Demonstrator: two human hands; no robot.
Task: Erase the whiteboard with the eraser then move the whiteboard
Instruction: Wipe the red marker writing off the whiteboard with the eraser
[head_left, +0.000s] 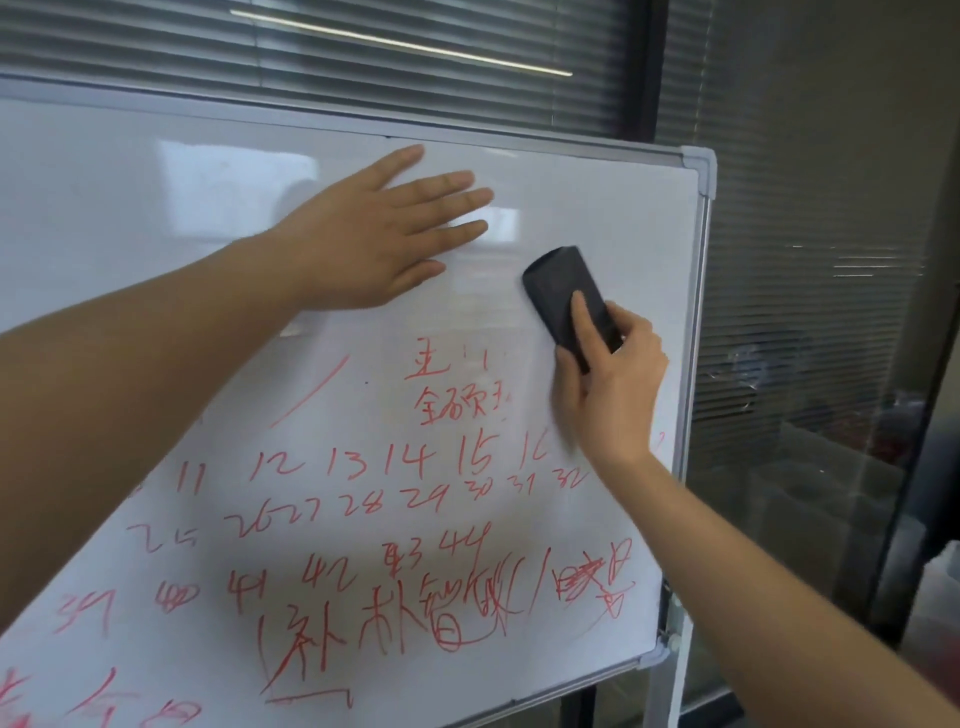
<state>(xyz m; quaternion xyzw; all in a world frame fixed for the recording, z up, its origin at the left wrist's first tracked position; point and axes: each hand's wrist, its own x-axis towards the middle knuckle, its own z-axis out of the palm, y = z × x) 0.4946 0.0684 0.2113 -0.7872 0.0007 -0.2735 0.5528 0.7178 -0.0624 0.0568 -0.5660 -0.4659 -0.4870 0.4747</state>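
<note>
Erasing step, half done: your right hand (610, 379) grips the eraser (569, 299) on the whiteboard (130, 197) near its right edge; left hand (374, 244) flat, fingers straight, bracing the top. Next, wipe down through the red writing (363, 499).

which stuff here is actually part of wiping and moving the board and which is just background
Part of the job:
- whiteboard, red writing still covering its lower half
- eraser, gripped by the right hand
- left hand, flat on the board
- whiteboard stand

Just background:
- window blinds
- glass partition
</note>
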